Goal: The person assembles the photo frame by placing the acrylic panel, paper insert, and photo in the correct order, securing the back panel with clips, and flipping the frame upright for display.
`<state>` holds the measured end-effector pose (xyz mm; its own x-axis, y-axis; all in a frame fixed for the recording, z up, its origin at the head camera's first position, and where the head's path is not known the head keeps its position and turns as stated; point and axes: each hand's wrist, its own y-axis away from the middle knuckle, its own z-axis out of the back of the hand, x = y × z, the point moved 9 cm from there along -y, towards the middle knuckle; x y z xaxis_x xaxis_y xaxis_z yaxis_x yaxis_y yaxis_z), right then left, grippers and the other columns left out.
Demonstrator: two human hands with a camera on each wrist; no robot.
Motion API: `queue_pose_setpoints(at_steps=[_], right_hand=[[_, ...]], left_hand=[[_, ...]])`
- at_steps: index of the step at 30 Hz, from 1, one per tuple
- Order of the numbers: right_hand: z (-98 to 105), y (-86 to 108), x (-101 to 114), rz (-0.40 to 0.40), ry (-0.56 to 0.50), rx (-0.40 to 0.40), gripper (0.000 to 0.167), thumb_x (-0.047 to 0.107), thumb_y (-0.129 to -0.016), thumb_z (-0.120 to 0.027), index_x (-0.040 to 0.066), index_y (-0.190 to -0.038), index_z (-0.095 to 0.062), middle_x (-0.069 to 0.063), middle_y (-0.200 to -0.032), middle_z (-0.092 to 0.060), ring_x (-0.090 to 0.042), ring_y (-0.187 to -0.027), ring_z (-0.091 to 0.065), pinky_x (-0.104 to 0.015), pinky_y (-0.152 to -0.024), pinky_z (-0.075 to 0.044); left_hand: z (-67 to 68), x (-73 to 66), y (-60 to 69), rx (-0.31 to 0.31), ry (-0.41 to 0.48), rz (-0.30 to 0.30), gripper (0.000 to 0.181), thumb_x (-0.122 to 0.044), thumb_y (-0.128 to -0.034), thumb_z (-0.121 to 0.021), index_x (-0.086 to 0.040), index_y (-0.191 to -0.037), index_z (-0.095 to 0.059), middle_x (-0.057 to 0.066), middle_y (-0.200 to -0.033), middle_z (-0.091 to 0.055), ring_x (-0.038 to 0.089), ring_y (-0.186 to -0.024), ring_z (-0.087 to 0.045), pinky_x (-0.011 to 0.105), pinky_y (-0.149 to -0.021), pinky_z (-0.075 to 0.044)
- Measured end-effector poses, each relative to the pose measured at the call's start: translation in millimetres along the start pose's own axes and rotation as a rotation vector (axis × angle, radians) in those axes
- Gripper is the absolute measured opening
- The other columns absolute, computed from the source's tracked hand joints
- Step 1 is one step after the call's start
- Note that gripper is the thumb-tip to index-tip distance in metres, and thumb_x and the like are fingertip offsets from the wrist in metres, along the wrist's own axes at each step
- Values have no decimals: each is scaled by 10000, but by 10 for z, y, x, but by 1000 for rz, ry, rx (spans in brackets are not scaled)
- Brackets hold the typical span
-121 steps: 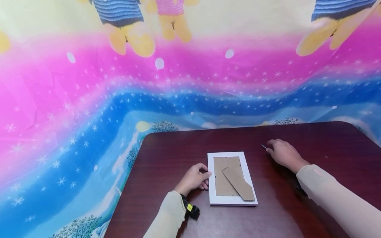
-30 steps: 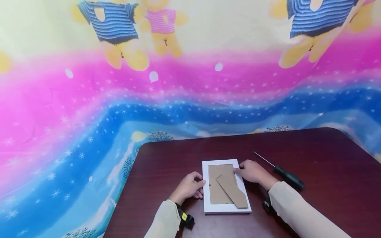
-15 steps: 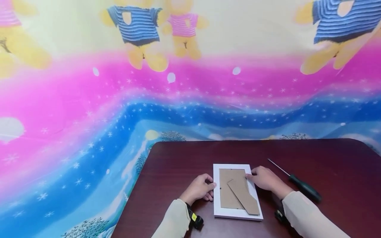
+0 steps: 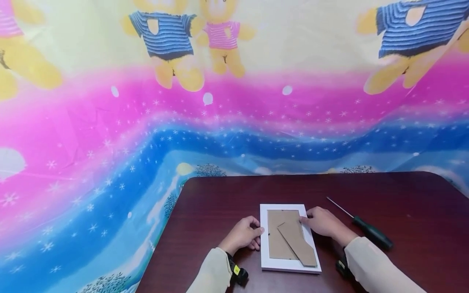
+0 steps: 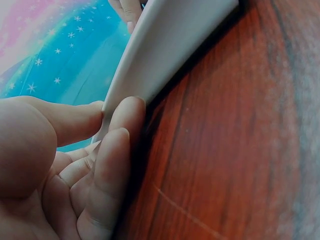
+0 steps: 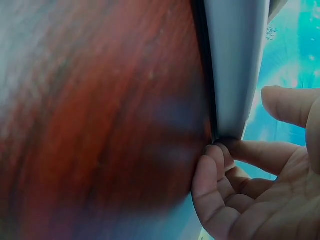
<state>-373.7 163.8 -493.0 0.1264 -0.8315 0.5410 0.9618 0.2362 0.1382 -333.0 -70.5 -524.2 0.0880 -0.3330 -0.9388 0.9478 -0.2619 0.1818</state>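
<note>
A white picture frame [image 4: 264, 244] lies back up on the table, with a brown backing board [image 4: 278, 244] and a slanted stand flap [image 4: 302, 248]. My left hand [image 4: 242, 235] pinches its left edge. In the left wrist view, the thumb [image 5: 82, 120] lies at the upper rim and the fingertips against the side. My right hand [image 4: 326, 221] holds the right edge near the far corner, thumb over the rim by the backing board. In the right wrist view, curled fingers [image 6: 212, 187] touch the frame's side [image 6: 235, 70]; the thumb's contact is hidden. The front of the frame faces down.
A screwdriver [image 4: 371, 232] with a dark green handle lies on the table right of my right hand, its shaft pointing away to the left. The dark red-brown table [image 4: 216, 195] ends at a printed cloth backdrop [image 4: 220, 134]. Both wrists carry black cameras.
My right hand, earlier at the screwdriver, has let it go and moved left onto the frame's right edge. My left hand keeps its place on the frame. The head view has shifted a little.
</note>
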Motion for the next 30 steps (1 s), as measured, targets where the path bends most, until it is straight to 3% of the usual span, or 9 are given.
queue_pose_setpoints(at_steps=[12, 20, 30], right_hand=[[4, 24, 10, -9, 2, -37, 462, 330, -955, -621, -74, -1178, -643, -234, -1148, -633, -398, -1088, -579, -536, -848, -490], [-7, 38, 15, 20, -27, -59, 402, 307, -961, -619, -28, -1177, -670, -180, -1127, -659, -340, -1058, -603, -509, -825, -499], [26, 80, 39, 42, -91, -109, 412, 288, -953, -629, -19, -1228, -649, -202, -1151, -660, -358, -1095, -597, -520, -848, -496]], left_hand=[[2, -43, 28, -21, -65, -5, 204, -188, -967, -631, -66, -1094, -529, 115, -616, -626, 193, -455, -610, 316, -425, -518], [-1, -32, 27, -22, -85, -13, 196, -187, -972, -622, -77, -1106, -532, 106, -622, -623, 198, -460, -614, 318, -426, -519], [5, -113, 90, -48, -115, -58, 193, -159, -966, -626, -56, -1110, -550, 87, -648, -619, 201, -477, -612, 323, -441, -520]])
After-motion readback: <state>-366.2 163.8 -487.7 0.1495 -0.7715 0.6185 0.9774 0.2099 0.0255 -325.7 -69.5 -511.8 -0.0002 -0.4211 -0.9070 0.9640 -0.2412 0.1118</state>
